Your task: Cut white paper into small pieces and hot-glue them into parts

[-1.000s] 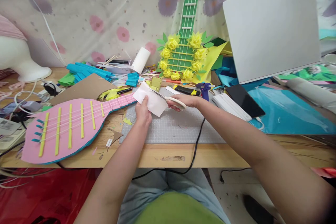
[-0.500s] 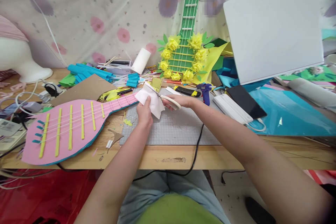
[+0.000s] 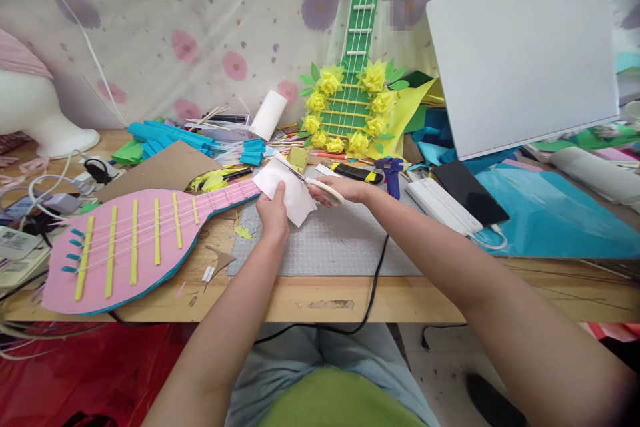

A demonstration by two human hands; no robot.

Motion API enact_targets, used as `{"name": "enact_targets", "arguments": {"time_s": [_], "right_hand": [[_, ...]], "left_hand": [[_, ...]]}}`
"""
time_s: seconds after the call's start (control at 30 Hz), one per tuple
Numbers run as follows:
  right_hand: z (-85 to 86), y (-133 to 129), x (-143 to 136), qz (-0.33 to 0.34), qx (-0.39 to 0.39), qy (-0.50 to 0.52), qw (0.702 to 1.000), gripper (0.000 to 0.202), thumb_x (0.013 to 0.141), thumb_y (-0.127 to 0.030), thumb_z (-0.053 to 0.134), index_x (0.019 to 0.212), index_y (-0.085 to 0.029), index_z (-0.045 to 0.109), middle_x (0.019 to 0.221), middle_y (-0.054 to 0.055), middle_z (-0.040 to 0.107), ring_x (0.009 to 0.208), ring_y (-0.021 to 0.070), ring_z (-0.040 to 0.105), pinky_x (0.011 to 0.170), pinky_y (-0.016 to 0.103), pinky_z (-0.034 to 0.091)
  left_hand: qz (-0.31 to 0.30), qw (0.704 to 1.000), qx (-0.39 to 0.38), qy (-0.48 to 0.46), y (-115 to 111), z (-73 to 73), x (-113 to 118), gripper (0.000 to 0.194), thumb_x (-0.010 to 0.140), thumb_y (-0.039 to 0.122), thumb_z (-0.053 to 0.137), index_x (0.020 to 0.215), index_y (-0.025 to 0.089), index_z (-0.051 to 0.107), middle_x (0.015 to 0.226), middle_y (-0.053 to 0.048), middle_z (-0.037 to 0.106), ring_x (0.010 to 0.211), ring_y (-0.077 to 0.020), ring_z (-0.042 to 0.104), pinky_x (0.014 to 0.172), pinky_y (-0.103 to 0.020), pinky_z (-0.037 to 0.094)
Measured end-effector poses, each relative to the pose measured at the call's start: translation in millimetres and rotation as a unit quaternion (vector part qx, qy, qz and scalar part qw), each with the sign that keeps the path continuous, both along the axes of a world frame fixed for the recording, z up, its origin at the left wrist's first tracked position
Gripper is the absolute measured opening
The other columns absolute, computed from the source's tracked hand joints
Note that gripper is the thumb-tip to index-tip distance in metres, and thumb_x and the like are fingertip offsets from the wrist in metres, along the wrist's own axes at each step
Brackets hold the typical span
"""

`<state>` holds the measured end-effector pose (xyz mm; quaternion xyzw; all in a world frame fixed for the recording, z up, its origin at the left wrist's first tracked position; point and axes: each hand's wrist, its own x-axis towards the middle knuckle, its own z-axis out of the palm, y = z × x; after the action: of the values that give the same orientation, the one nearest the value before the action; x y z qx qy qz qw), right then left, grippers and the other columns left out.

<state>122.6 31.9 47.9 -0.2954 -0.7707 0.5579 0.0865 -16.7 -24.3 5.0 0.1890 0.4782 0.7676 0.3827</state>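
My left hand (image 3: 274,213) pinches a pale pinkish-white sheet of paper (image 3: 295,203) above the grey cutting mat (image 3: 340,247), thumb on top. In my right hand (image 3: 345,189) are white-handled scissors (image 3: 327,192), their blades reaching up and left to the paper's upper edge. How far the blades are apart is too small to tell. Left of my hands lies a pink paper instrument (image 3: 120,247) with yellow strips and pale strings, its neck ending beside the paper. Behind stands a green paper instrument (image 3: 345,103) ringed with yellow paper flowers.
Near the mat's back edge are a black and yellow cutter (image 3: 357,173) and a blue glue gun (image 3: 393,177). A white power bank (image 3: 443,207) and black phone (image 3: 470,192) lie right. A black cable (image 3: 375,280) crosses the front edge. Blue paper rolls (image 3: 173,137) lie back left.
The paper has turned slightly and its lower corner has shifted a little right. My left hand has moved slightly left; my right hand keeps hold of the scissors in nearly the same place.
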Motion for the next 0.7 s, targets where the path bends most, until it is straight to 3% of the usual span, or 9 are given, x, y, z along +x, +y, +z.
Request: {"name": "enact_targets", "arguments": {"time_s": [0.7], "right_hand": [[-2.1,7.6,-5.2,-0.017,-0.022,0.006,1.0,0.045,0.069,-0.059,0.054,0.07,-0.015,0.044,0.06,-0.003,0.041,0.047,0.0045,0.04,0.043,0.019,0.037]], "left_hand": [[0.002,1.0,0.003,0.026,-1.2,0.8,0.8,0.028,0.065,0.024,0.065,0.09,0.01,0.065,0.097,-0.011,0.067,0.083,-0.0165,0.063,0.076,-0.027,0.047]]}}
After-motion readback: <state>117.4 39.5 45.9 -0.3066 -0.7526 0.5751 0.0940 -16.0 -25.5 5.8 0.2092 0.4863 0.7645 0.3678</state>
